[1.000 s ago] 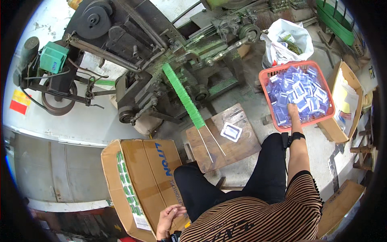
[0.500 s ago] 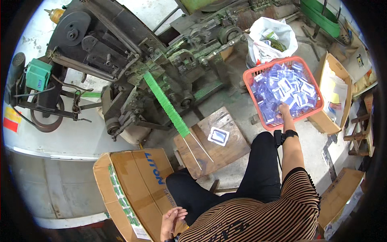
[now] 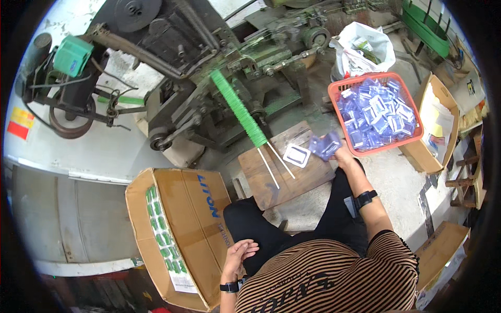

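Note:
Bluish clear plastic blister packs (image 3: 324, 146), smeared by motion, are gripped in my right hand (image 3: 342, 154) at the right edge of a wooden board (image 3: 266, 188). On the board, just left of them, lies a single white-edged flat pack (image 3: 297, 155). The red plastic basket (image 3: 334, 94) beyond my right hand is heaped with more such blister packs (image 3: 378, 112). My left hand (image 3: 240, 254) hovers by my left thigh, its fingers loosely bent and nothing seen in it. A row of green pieces (image 3: 237, 107) is threaded on two thin rods that slope down from the machine over the board.
A dark, greasy machine (image 3: 229, 68) fills the far side. An open cardboard box (image 3: 193, 229) with green-and-white packs stands left of my legs. Right of the basket is another carton (image 3: 449, 125); behind it, a white plastic bag (image 3: 365, 49). A green tray (image 3: 425, 26) stands far right.
My right hand has come out of the basket, moving left and nearer to the board with blister packs in it. My left hand has risen slightly. The whole view has shifted.

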`<act>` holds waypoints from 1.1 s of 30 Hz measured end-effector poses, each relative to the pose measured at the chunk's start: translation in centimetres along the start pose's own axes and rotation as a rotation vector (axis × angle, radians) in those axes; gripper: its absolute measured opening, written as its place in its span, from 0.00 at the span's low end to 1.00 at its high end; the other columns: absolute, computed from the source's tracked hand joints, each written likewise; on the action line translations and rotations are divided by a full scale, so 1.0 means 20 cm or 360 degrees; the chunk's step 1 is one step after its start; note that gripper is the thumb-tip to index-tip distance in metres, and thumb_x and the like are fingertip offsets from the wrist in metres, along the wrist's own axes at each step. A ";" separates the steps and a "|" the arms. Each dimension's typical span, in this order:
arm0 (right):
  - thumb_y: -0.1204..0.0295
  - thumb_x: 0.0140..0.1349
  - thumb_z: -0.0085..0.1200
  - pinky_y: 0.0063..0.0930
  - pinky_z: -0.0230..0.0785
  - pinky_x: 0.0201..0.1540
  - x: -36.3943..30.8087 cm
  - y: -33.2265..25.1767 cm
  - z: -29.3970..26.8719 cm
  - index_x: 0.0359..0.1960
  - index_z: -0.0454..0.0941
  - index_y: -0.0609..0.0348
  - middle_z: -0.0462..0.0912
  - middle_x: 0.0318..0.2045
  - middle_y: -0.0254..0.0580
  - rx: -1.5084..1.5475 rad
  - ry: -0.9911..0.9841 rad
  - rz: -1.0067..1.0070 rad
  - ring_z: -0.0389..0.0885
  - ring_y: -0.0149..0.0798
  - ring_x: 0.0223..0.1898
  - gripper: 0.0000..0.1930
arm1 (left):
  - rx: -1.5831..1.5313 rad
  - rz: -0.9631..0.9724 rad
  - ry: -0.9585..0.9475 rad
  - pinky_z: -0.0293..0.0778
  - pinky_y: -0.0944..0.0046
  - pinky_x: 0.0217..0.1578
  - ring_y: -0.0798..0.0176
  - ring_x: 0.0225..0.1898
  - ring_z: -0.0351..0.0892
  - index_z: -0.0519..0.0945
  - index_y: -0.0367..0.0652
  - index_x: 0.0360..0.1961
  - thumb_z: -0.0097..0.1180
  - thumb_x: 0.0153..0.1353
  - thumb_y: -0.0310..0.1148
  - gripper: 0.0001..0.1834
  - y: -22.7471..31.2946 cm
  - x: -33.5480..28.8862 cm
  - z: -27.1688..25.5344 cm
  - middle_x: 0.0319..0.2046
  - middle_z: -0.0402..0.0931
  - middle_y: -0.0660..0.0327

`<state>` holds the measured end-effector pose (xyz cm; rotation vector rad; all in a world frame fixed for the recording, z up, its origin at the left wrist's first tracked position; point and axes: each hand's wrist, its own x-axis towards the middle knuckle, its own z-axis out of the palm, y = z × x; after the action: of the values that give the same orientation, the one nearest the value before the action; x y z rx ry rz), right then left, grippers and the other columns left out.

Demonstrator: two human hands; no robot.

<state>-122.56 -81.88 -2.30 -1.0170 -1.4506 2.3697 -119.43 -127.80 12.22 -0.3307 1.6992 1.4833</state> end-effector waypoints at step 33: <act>0.59 0.52 0.55 0.41 0.59 0.54 -0.22 -0.02 0.63 0.43 0.77 0.53 0.71 0.51 0.42 -0.2423 0.0051 -0.1550 0.65 0.47 0.55 0.18 | -0.0506 0.0155 0.0186 0.77 0.67 0.34 0.57 0.34 0.81 0.74 0.33 0.44 0.43 0.64 0.31 0.13 -0.39 0.03 -0.20 0.36 0.78 0.49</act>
<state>-127.29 -92.89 3.65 -0.2175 -2.7591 0.3599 -116.18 -133.31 6.27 -0.5181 1.5849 1.8421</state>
